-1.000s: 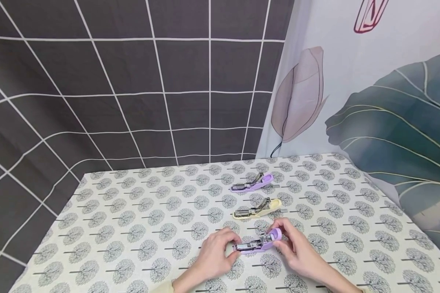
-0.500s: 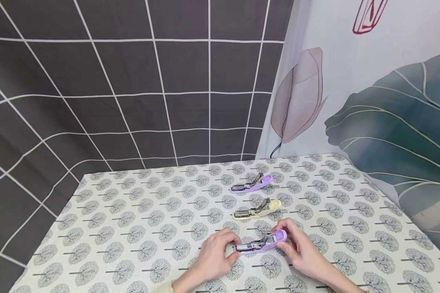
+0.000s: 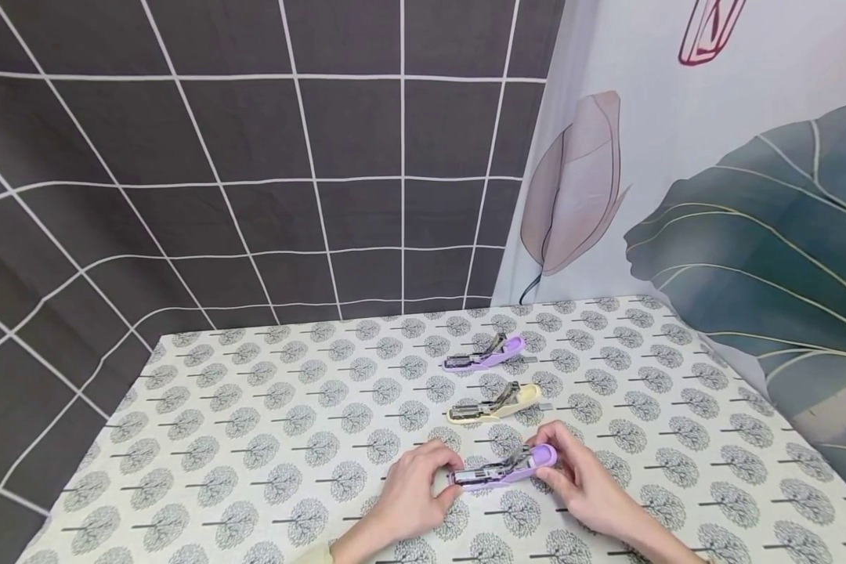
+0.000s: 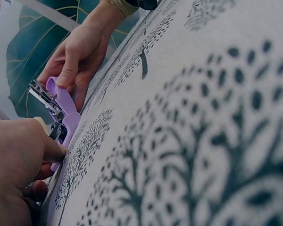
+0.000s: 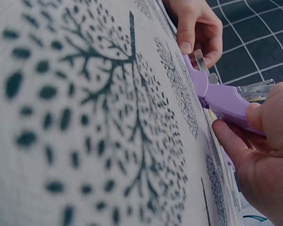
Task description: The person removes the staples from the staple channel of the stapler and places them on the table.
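Note:
Near the table's front, a purple stapler (image 3: 499, 472) lies opened out, its metal inner parts showing. My left hand (image 3: 417, 487) pinches its left end between thumb and fingers. With thumb and fingers on either side, my right hand (image 3: 587, 483) grips the rounded purple cover at the other end. In the right wrist view the purple cover (image 5: 226, 102) slants up from the cloth into the right hand. The left wrist view shows the metal magazine (image 4: 46, 100) raised beside the cover. Part of the stapler's left end is hidden by the left fingers.
A cream stapler (image 3: 495, 403) and another purple stapler (image 3: 484, 354) lie opened behind the held one, in a row going back. Tree-patterned cloth (image 3: 254, 462) covers the table. A dark checked curtain (image 3: 352, 211) hangs behind, a leaf-printed one (image 3: 747, 258) at the right.
My right hand has shifted a little to the right, swinging the purple cover outward and lower, so the stapler lies wider apart. The left hand stays in place. The other staplers have not moved.

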